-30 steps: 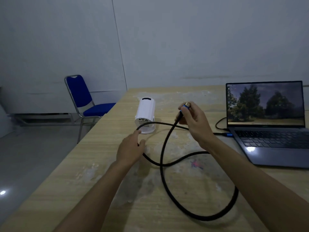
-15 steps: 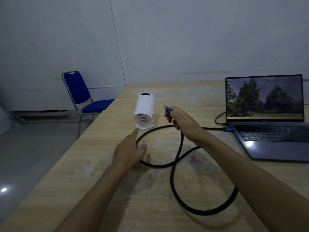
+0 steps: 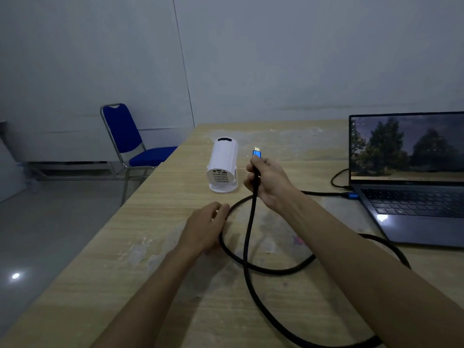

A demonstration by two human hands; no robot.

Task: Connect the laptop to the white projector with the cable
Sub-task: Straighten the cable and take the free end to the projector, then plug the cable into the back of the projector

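A white cylindrical projector point(image 3: 223, 162) lies on its stand at the table's far middle, its vented rear with ports facing me. My right hand point(image 3: 270, 182) is closed around the black cable point(image 3: 247, 247) just below its blue plug point(image 3: 256, 153), which points up, right of the projector and apart from it. My left hand point(image 3: 204, 227) rests flat on the table, fingers touching the cable loop. The cable's other blue end point(image 3: 351, 195) sits in the left side of the open laptop point(image 3: 411, 187).
The wooden table point(image 3: 150, 247) has its left edge running diagonally beside the projector. A blue chair point(image 3: 130, 144) stands on the floor to the left. A thinner dark cord point(image 3: 337, 180) curls behind the laptop's left side. Cable loops cover the table's near middle.
My right hand has turned the plug upward and drawn back to the right of the projector. My left hand has shifted slightly and lies flatter by the cable loop.
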